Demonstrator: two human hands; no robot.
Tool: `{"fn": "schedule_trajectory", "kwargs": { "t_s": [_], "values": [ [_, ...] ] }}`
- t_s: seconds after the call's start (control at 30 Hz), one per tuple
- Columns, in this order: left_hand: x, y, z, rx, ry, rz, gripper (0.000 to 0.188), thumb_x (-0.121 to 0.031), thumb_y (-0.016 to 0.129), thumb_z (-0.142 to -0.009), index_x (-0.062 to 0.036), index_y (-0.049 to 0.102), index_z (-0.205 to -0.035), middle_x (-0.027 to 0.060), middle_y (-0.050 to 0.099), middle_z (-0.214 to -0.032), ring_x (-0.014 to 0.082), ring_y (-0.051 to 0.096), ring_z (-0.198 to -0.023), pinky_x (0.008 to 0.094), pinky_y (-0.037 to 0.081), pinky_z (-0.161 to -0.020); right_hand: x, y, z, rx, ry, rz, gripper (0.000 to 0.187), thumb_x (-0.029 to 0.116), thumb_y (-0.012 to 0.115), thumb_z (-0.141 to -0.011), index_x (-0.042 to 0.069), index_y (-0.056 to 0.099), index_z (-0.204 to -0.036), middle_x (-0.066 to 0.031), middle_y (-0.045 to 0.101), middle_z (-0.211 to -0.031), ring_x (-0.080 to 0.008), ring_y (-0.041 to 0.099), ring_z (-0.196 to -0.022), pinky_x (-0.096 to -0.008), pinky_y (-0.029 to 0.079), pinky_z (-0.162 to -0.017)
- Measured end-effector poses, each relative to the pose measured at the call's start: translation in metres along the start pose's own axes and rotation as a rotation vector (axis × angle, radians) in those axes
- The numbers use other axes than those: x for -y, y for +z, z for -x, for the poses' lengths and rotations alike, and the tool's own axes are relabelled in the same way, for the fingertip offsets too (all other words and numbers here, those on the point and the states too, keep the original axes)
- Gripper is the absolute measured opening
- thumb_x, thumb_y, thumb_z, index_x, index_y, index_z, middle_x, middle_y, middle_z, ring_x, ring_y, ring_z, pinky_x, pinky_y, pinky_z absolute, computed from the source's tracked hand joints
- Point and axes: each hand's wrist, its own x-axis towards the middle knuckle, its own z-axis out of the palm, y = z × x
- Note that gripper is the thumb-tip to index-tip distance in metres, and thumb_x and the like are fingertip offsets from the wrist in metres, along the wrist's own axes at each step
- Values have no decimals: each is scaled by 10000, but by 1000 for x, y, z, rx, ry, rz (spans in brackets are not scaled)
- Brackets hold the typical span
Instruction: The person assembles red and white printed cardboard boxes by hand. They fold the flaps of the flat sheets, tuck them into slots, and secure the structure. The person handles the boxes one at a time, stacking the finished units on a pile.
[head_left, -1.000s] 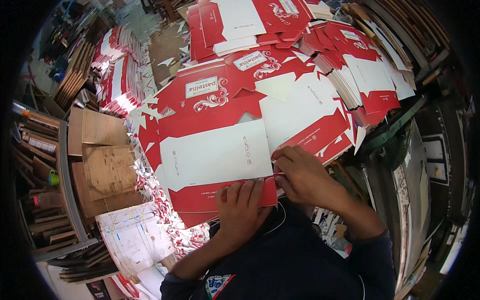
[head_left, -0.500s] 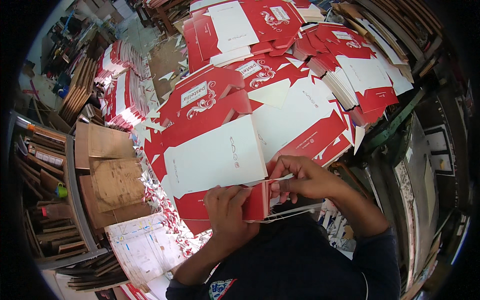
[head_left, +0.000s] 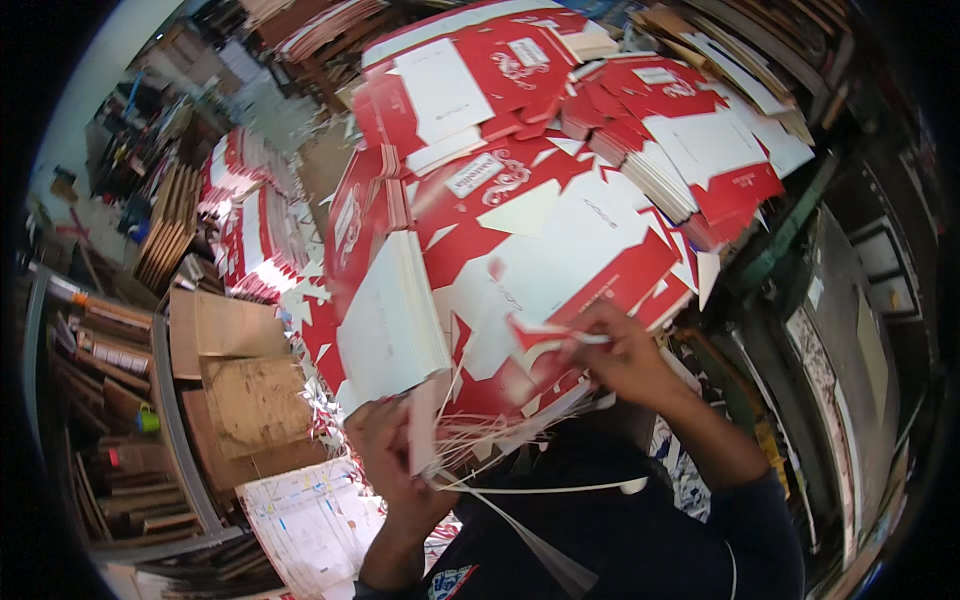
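Observation:
A thick stack of red and white printed carton blanks (head_left: 385, 315) stands tilted on its side in front of me. My left hand (head_left: 388, 448) is closed around its near end, fingers hidden partly behind the cards. Thin white offcut strips (head_left: 480, 440) hang from the stack's near edge and stretch across my dark shirt. Over the sheets to the right, my right hand (head_left: 630, 360) pinches a few red and white card scraps (head_left: 550, 338), smeared by motion. Under both hands lies a large red and white carton sheet (head_left: 540, 260) strewn with loose trimmings.
More piles of carton blanks (head_left: 445, 90) lie beyond, and another pile (head_left: 690, 150) sits far right. At left are brown boards (head_left: 250, 400), a rack (head_left: 185, 440) of wooden pieces and stacked blanks (head_left: 255, 235). A grey metal machine (head_left: 850, 330) stands at right.
My left hand has swung the stack leftward and tilted it, so its edge shows. My right hand has come away from the stack's edge with scraps. White strips now spread from the near end.

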Motion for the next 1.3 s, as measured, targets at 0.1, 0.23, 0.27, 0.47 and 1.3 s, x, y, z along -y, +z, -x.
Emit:
{"fn": "schedule_trajectory", "kwargs": {
  "t_s": [0.1, 0.23, 0.27, 0.47, 1.3],
  "values": [
    [2, 22, 4, 127, 112, -121, 594, -174, 761, -700, 7, 571, -1232, 155, 586, -1144, 353, 523, -1078, 490, 399, -925, 55, -14, -3, -446, -187, -97, 133, 106, 648, -958, 56, 566, -1050, -90, 674, -899, -103, 623, -661, -240, 506, -564],
    [3, 67, 9, 322, 117, -129, 617, -182, 714, -699, -8, 559, -1270, 141, 587, -1174, 315, 514, -1109, 496, 365, -969, 118, -12, -24, -541, -667, -559, 128, 141, 619, -984, 51, 566, -1059, -86, 663, -921, -91, 630, -717, -235, 530, -672],
    [6, 80, 18, 376, 113, -171, 632, -188, 717, -701, -13, 550, -1285, 139, 584, -1185, 310, 511, -1125, 499, 362, -982, 127, 15, -31, -596, -634, -477, 110, 110, 592, -988, 45, 562, -1072, -86, 648, -901, -116, 636, -788, -269, 537, -777],
    [2, 77, 24, 579, 70, -169, 718, -320, 765, -760, -38, 486, -1358, 138, 535, -1316, 323, 465, -1250, 482, 319, -1089, 138, 105, -52, 386, -475, 223, 626, 208, 674, -934, 70, 405, -1482, -146, 485, -1480, -243, 531, -1280, -390, 438, -1034],
    [130, -37, 7, 182, -1134, 921, 518, -247, 718, -909, 23, 515, -1301, 124, 670, -1123, 189, 675, -948, 328, 549, -847, 12, 41, -51, 25, 412, -304, 711, 169, 714, -879, -70, 337, -1432, -180, 617, -1141, -194, 584, -1010, -323, 474, -838]
  ]
}}
